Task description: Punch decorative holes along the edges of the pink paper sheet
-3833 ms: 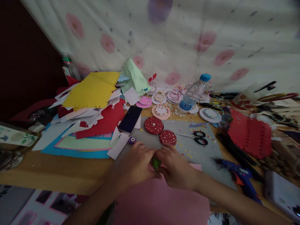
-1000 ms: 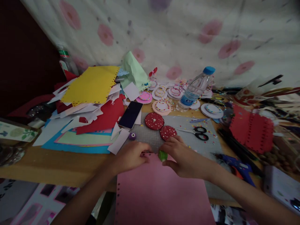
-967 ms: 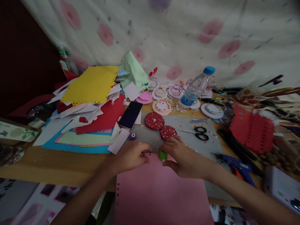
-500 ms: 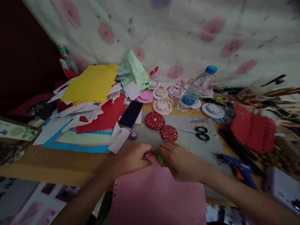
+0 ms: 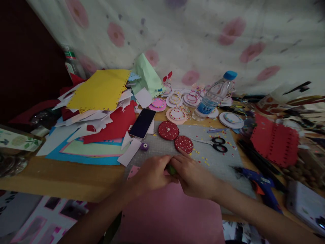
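Note:
A small green paper punch (image 5: pixel 172 169) is mostly covered by my fingers at the upper edge of a pink sheet of paper (image 5: pixel 175 213). My left hand (image 5: pixel 153 173) closes around the punch from the left, fingers bent. From the right, my right hand (image 5: pixel 193 174) grips it too, and the two hands touch. Small punched holes show along the pink sheet's left edge. Beyond my hands lie two round red speckled pieces (image 5: pixel 168 130). A purple punch (image 5: pixel 144 146) rests on the grey cutting mat (image 5: pixel 157 149).
Scissors (image 5: pixel 213 143) and scattered paper dots lie on the mat. A blue glue gun (image 5: pixel 261 181) is at right, near punched red paper (image 5: pixel 274 140). A water bottle (image 5: pixel 213 96) stands behind, among beaded discs. At left are a phone (image 5: pixel 143 123) and a paper pile (image 5: pixel 101 89).
My left hand has come off the pink paper's edge and moved right against the green punch, meeting my right hand. The sheet's top left corner now shows beside my left hand.

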`<state>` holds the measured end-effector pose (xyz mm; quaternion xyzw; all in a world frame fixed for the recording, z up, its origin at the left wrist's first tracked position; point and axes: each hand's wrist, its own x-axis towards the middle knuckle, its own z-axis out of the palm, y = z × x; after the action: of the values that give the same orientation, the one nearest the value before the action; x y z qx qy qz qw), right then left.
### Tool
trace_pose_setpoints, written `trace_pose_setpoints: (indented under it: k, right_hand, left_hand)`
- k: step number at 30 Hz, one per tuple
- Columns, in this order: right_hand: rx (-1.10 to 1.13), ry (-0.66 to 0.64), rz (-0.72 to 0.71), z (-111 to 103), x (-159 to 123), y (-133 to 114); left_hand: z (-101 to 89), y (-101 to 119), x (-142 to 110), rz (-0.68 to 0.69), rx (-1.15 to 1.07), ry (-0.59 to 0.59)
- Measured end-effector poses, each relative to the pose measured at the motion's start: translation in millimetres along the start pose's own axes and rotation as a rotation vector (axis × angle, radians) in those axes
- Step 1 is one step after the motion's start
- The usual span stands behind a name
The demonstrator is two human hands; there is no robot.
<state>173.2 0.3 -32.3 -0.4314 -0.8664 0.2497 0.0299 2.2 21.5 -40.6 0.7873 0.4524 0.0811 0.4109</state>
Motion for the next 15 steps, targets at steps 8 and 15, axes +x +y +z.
trace_pose_setpoints:
  k: [8,15]
  right_hand:
    - [0.085,-0.050,-0.001,-12,-3,6]
    - [0.116,-0.067,-0.001,-14,-8,11]
  left_hand:
    - [-19.1,-11,-9,-0.012,0.083,-0.154]
    - [-28.9,-10,-9,0.009,0.019,-0.178]
